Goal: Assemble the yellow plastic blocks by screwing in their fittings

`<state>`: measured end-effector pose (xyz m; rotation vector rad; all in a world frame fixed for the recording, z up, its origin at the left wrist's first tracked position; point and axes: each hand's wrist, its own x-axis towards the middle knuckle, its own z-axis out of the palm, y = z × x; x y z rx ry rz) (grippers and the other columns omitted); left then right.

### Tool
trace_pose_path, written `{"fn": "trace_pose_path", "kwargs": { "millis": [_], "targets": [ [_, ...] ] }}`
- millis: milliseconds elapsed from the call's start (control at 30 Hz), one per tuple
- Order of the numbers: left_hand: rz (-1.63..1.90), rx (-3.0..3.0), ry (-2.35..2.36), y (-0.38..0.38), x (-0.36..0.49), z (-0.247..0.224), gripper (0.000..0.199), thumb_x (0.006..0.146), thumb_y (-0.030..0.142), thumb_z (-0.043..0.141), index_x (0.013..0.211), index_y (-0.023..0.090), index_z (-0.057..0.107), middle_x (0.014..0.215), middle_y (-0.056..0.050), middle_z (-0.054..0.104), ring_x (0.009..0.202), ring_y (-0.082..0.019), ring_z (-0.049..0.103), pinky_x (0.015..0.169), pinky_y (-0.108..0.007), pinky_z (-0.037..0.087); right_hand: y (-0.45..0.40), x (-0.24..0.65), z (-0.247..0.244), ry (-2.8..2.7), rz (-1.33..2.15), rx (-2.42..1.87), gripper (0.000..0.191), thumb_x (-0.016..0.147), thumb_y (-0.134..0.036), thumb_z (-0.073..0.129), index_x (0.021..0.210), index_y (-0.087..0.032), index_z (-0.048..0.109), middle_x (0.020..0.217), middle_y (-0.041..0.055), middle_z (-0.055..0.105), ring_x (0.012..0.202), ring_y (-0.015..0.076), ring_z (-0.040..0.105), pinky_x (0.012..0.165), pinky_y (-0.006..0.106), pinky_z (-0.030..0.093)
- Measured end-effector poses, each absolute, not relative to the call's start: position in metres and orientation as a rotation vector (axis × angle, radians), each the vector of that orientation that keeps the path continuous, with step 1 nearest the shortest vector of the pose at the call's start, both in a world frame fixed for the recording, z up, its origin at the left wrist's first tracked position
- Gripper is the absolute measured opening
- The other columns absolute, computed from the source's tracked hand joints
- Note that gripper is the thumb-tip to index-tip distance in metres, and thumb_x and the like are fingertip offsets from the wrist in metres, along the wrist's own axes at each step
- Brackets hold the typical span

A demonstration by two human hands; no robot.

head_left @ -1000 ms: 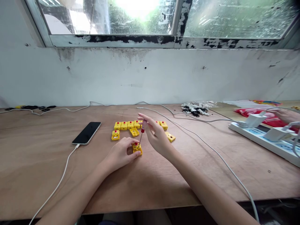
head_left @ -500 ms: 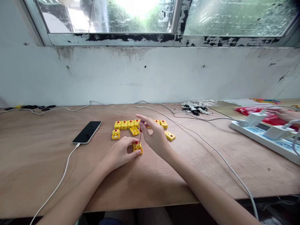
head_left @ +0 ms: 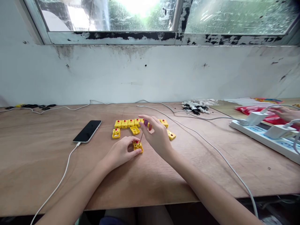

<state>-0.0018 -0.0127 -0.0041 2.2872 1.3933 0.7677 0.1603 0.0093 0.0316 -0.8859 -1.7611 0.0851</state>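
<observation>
Left grip [head_left: 119,153] on one yellow block [head_left: 137,147], right grip [head_left: 157,137] on one screwdriver [head_left: 142,136]

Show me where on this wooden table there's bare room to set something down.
Bare plywood lies left of the black smartphone, beyond its white charging cable, and between the thin white cable and the white power strip. It's crowded around the yellow plastic blocks, where the left hand and right hand work with a small screwdriver.
</observation>
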Motion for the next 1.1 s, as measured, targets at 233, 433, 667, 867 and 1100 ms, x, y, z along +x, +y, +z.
{"fn": "trace_pose_path", "kwargs": {
  "millis": [233, 433, 667, 867, 1100],
  "targets": [
    [0.750, 2.269, 1.423, -0.0140, -0.0005, -0.0020, 0.030, 0.079, 0.040, 0.060, 0.104, 0.023, 0.060, 0.095, -0.002, 0.065, 0.084, -0.021, 0.059, 0.072, -0.031, 0.046, 0.0068, 0.1592, 0.0308, -1.883, 0.305, -0.698, 0.035, 0.092, -0.018, 0.039, 0.125, -0.027, 0.049, 0.109, 0.0040, 0.063, 0.099, 0.0152, 0.059, 0.086, 0.031, 0.049],
    [0.771, 2.247, 1.384, -0.0125, -0.0013, -0.0027, 0.030, 0.079, 0.038, 0.061, 0.105, 0.023, 0.060, 0.104, -0.003, 0.065, 0.090, -0.021, 0.059, 0.078, -0.032, 0.046, 0.0078, 0.1612, 0.0342, -1.731, 0.214, -0.814, 0.021, 0.084, -0.019, 0.055, 0.103, -0.024, 0.064, 0.082, 0.0014, 0.066, 0.071, 0.0135, 0.060, 0.071, 0.028, 0.051],
    [0.754, 2.270, 1.410, -0.0130, -0.0011, -0.0020, 0.030, 0.080, 0.040, 0.058, 0.105, 0.023, 0.060, 0.098, -0.003, 0.065, 0.083, -0.020, 0.059, 0.073, -0.031, 0.047, 0.0088, 0.1629, 0.0362, -1.816, 0.622, -0.668, 0.032, 0.093, -0.028, 0.039, 0.122, -0.026, 0.054, 0.109, 0.0052, 0.065, 0.102, 0.0159, 0.061, 0.083, 0.032, 0.051],
    [0.776, 2.275, 1.371, -0.0119, -0.0004, -0.0007, 0.024, 0.085, 0.036, 0.051, 0.102, 0.022, 0.061, 0.095, -0.002, 0.066, 0.080, -0.019, 0.059, 0.070, -0.030, 0.046, 0.0123, 0.1613, 0.0321, -1.689, 0.384, -0.855, 0.023, 0.087, -0.030, 0.052, 0.107, -0.023, 0.060, 0.081, 0.0009, 0.066, 0.066, 0.0132, 0.063, 0.066, 0.029, 0.052],
    [0.771, 2.212, 1.351, -0.0088, -0.0040, -0.0044, 0.037, 0.076, 0.045, 0.063, 0.105, 0.022, 0.061, 0.101, -0.004, 0.065, 0.083, -0.020, 0.060, 0.074, -0.031, 0.048, 0.0070, 0.1582, 0.0315, -1.765, 0.535, -0.719, 0.028, 0.092, -0.026, 0.041, 0.118, -0.026, 0.053, 0.113, 0.0050, 0.064, 0.101, 0.0159, 0.061, 0.086, 0.032, 0.051]
  ]
}}
